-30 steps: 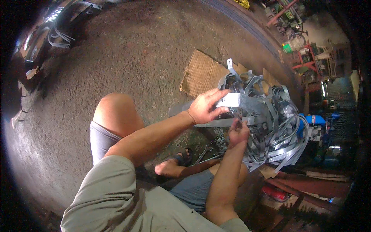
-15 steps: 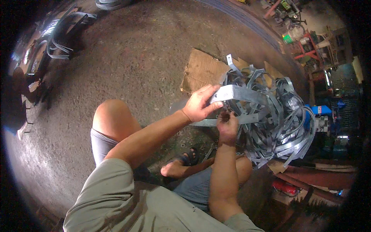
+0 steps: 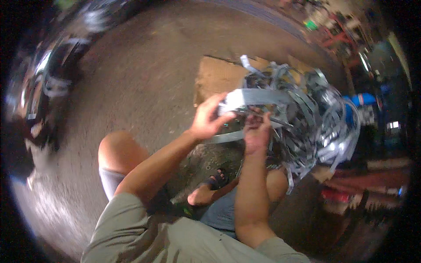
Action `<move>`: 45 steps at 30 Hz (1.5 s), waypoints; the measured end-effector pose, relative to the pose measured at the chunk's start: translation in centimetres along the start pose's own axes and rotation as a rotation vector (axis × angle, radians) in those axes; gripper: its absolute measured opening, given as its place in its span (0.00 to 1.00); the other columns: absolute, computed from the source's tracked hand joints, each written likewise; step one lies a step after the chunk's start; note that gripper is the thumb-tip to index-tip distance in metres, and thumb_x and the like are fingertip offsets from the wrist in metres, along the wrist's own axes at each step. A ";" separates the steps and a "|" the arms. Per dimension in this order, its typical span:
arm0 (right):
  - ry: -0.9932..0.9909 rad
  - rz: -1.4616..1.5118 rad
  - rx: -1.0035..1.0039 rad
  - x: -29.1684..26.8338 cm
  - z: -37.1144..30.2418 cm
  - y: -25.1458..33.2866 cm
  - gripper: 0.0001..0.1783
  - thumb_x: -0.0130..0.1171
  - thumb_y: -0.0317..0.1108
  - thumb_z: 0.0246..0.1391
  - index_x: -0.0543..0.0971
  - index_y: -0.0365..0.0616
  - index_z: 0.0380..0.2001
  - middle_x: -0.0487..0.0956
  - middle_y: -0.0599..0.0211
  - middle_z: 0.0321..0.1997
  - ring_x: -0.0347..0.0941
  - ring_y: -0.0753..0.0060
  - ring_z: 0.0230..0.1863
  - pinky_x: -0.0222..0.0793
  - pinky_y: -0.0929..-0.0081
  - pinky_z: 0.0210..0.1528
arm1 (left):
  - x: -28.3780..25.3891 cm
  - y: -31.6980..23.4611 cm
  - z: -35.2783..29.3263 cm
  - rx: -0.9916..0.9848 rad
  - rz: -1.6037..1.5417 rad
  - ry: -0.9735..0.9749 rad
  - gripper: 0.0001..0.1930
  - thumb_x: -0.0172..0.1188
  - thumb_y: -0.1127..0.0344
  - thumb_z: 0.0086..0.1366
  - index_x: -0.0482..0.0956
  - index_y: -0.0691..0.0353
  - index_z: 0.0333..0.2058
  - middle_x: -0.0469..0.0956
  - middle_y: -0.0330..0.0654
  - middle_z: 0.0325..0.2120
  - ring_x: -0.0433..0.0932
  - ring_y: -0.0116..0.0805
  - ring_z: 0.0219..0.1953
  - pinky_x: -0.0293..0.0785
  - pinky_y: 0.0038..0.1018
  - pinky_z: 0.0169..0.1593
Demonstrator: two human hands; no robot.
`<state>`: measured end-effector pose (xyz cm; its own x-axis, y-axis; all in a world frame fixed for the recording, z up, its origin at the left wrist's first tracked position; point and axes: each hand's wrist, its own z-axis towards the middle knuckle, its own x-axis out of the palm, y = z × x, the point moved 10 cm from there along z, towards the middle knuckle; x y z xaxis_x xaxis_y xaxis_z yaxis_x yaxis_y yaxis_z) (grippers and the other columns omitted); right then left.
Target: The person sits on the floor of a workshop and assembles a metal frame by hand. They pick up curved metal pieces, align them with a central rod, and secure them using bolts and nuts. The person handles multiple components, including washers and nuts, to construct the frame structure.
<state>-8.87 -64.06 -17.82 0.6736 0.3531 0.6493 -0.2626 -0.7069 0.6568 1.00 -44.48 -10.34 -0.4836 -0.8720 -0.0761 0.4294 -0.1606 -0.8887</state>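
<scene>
My left hand (image 3: 207,119) is closed on the near end of a bent, flat galvanized metal strip (image 3: 267,97), thumb below and fingers above. The strip arches off to the right, over the heap. Just under it my right hand (image 3: 257,136) is palm up with its fingers curled. Shadow and blur hide whatever those fingers hold. A second flat strip (image 3: 228,137) passes behind the right hand at a lower level. Beyond both hands spreads a tangled heap of bent metal strips (image 3: 331,151).
A cardboard sheet (image 3: 215,78) lies on the floor by the heap. Blue equipment (image 3: 363,99) stands at the right, with a red object (image 3: 335,195) lower down. More curved metal pieces (image 3: 57,85) rest at the far left. My bent knee (image 3: 120,151) is at the left.
The view has shifted and blurred. My left hand and the strip end sit further left, with a wider gap to my right hand. The right hand stays curled under the strip.
</scene>
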 end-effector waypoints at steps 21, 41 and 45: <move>0.177 -0.062 -0.040 9.5 -7.4 -9.2 0.18 0.56 0.42 0.62 0.71 0.38 0.45 0.81 0.54 0.40 0.81 0.63 0.42 0.82 0.74 0.34 | -14.0 0.2 -0.6 -0.218 -0.019 -0.172 0.36 0.38 0.34 0.68 0.75 0.65 0.51 0.77 0.40 0.42 0.71 0.30 0.39 0.67 0.28 0.39; 0.077 -0.085 -0.008 7.2 -6.5 -10.5 0.18 0.59 0.39 0.59 0.69 0.37 0.43 0.78 0.60 0.34 0.80 0.65 0.34 0.82 0.70 0.37 | -11.1 -2.6 -1.2 -0.210 -0.075 -0.051 0.23 0.73 0.67 0.53 0.72 0.69 0.43 0.78 0.40 0.36 0.75 0.27 0.38 0.73 0.25 0.44; 0.047 -0.109 0.011 7.5 -6.2 -11.1 0.15 0.60 0.39 0.58 0.72 0.38 0.39 0.76 0.65 0.30 0.78 0.68 0.29 0.82 0.69 0.35 | -12.0 -2.8 -1.1 -0.221 0.193 0.000 0.20 0.72 0.70 0.54 0.72 0.68 0.41 0.76 0.39 0.35 0.72 0.25 0.36 0.72 0.25 0.42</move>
<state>-5.17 -49.74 -17.84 0.6643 0.4566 0.5917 -0.1817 -0.6692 0.7205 4.71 -33.07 -7.42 -0.4091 -0.8767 -0.2529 0.3363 0.1128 -0.9350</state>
